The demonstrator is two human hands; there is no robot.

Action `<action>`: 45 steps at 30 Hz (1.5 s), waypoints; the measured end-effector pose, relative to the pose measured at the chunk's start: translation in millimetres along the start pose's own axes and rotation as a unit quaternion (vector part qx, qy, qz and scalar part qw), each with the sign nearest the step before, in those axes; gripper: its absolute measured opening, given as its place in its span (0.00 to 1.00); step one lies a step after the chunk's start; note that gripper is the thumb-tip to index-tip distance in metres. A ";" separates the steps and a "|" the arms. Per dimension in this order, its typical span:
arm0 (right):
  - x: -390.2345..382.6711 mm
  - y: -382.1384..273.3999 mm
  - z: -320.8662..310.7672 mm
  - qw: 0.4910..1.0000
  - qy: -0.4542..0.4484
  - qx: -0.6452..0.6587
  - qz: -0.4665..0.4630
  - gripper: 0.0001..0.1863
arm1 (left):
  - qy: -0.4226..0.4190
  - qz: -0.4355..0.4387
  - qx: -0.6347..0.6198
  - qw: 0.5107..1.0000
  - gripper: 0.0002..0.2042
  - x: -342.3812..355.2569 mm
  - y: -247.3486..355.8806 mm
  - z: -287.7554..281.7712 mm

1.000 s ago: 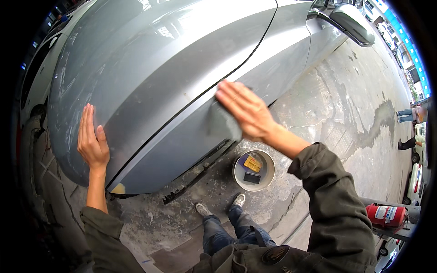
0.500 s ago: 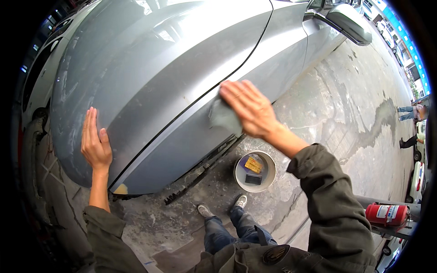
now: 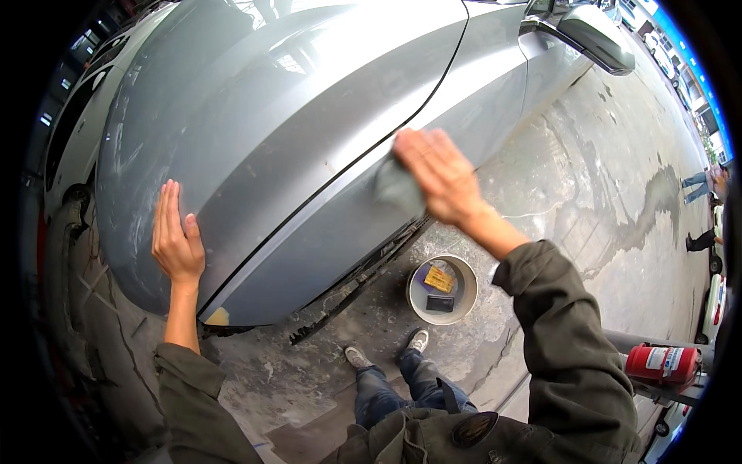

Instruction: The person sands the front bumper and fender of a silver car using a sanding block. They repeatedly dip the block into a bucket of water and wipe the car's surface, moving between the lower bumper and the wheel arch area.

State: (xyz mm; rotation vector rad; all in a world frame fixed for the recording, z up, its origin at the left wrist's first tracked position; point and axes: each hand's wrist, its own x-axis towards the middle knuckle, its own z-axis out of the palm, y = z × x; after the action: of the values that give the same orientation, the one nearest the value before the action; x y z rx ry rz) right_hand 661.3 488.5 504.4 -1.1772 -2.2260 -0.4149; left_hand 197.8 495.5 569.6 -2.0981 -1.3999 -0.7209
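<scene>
My right hand (image 3: 440, 176) presses a soft grey pad (image 3: 396, 185), perhaps a scuff pad or a cloth, against the dull grey front fender (image 3: 309, 251) of a silver car. Its fingers lie over the pad's upper edge and are blurred by motion. Just above them runs the dark gap between fender and hood. My left hand (image 3: 179, 236) rests flat near the front of the hood (image 3: 270, 131), fingers stretched and thumb apart, holding nothing. A small yellowish patch (image 3: 219, 316) shows at the fender's front corner.
Beside my feet, a pale bucket (image 3: 467, 290) on the concrete floor holds a yellow block (image 3: 440, 279) and a dark block (image 3: 440, 303). A red fire extinguisher (image 3: 661, 365) is at lower right. The side mirror (image 3: 599, 39) juts out at upper right. Other people (image 3: 698, 185) are at far right.
My right hand and the pad have slid a little up and to the right along the fender. My left hand stays on the hood. The whole view has shifted slightly.
</scene>
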 end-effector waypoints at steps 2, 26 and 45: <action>-2.8 19.9 -18.6 0.997 -0.045 -0.059 0.009 0.31 | 0.001 -0.003 0.000 1.000 0.25 -0.5 5.2 3.7; -25.9 -6.9 16.7 0.995 0.051 -0.034 0.080 0.30 | 0.000 0.002 -0.006 1.000 0.24 0.7 9.1 4.0; 54.0 -111.1 74.9 0.857 0.159 0.021 0.489 0.52 | -0.026 0.023 -0.009 0.999 0.25 0.8 7.4 8.3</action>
State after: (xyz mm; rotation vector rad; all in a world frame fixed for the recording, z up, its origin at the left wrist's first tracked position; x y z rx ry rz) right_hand 519.6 499.7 479.0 -1.8553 -1.1211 -0.1082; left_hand 206.1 499.1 563.2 -2.1691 -1.3723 -0.6671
